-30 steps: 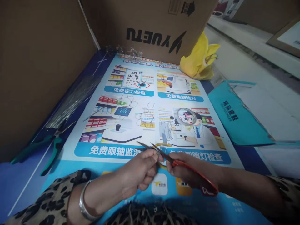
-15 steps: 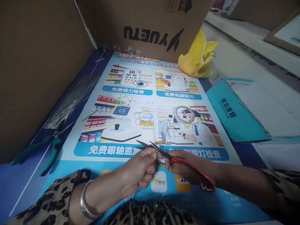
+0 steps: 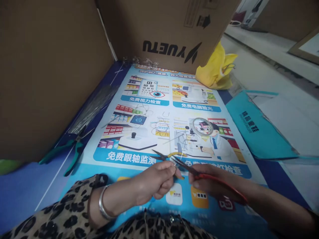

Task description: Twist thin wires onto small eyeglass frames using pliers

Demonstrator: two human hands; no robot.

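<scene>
My right hand [image 3: 211, 179] is wrapped round red-handled scissors [image 3: 221, 184], whose blades point left toward my left hand [image 3: 159, 181]. The thumb and fingers of that left hand are pinched together near the blade tips; whatever lies in the pinch is too thin to make out. Just beyond the fingertips, yellow-handled pliers [image 3: 161, 155] rest on the printed poster [image 3: 109, 169], partly covered by my hands. Thin bent wire pieces [image 3: 159, 127] are scattered over the poster farther up. A round wire coil [image 3: 203, 126] sits to the right of them.
Green-handled pliers [image 3: 76, 144] lie at the left beside a bundle of straight wires [image 3: 93, 108]. Cardboard walls [image 3: 171, 26] stand at the left and back, with small wire shapes [image 3: 151, 63] at their foot. A yellow bag [image 3: 215, 71] and teal box piece [image 3: 259, 129] are right.
The view has shifted, so the scene sits farther right and lower. The scissors have drawn back slightly right from my left fingers, uncovering more of the yellow-handled pliers. My left hand stays pinched.
</scene>
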